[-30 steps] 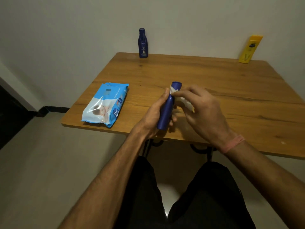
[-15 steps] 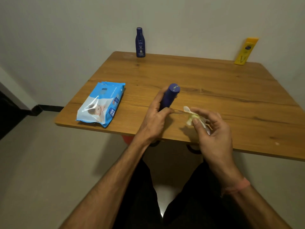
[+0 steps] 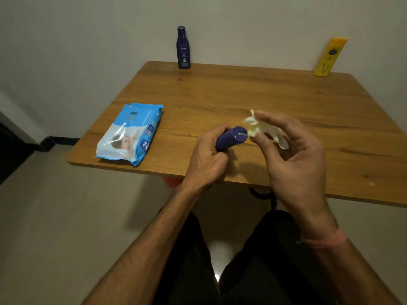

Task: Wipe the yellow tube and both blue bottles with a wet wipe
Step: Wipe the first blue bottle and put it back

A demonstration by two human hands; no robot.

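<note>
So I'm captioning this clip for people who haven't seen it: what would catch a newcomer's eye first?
The two hands at the table's near edge: the left hand grips a blue bottle, and the right hand pinches a crumpled white wet wipe at its end. Then the blue wipes pack on the left, and a second blue bottle and yellow tube by the far wall.

There is one view only, from the camera on my head. It looks forward and down over my forearms and my lap to the tabletop [image 3: 275, 91], with its wide angle bending the edges. My hands sit close in the middle of the frame, the left hand [image 3: 206, 159] and the right hand [image 3: 293, 157]. Past the tabletop's far edge the wall fills the top, and the floor shows at the left.
</note>
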